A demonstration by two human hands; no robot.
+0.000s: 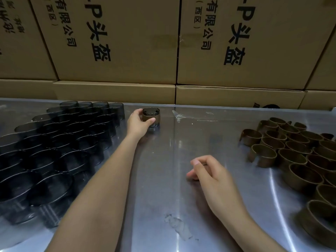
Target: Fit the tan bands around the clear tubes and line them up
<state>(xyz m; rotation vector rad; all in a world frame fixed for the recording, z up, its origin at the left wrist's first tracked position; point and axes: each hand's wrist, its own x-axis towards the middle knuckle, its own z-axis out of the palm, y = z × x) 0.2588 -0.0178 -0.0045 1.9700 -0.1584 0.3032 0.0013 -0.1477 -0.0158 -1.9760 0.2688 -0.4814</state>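
My left hand (139, 122) reaches far across the steel table (181, 142) and grips a clear tube (151, 117) that wears a tan band around its middle; the tube stands upright near the table's back edge. Several bare clear tubes (60, 142) stand packed in rows on the left. A heap of loose tan bands (298, 151) lies on the right. My right hand (209, 171) hovers low over the middle of the table with loosely curled fingers and holds nothing.
Stacked cardboard boxes (116, 51) with black printed characters form a wall right behind the table. A scuffed patch (178, 228) marks the near steel surface, and a scrap of clear tape (179, 116) lies at the back.
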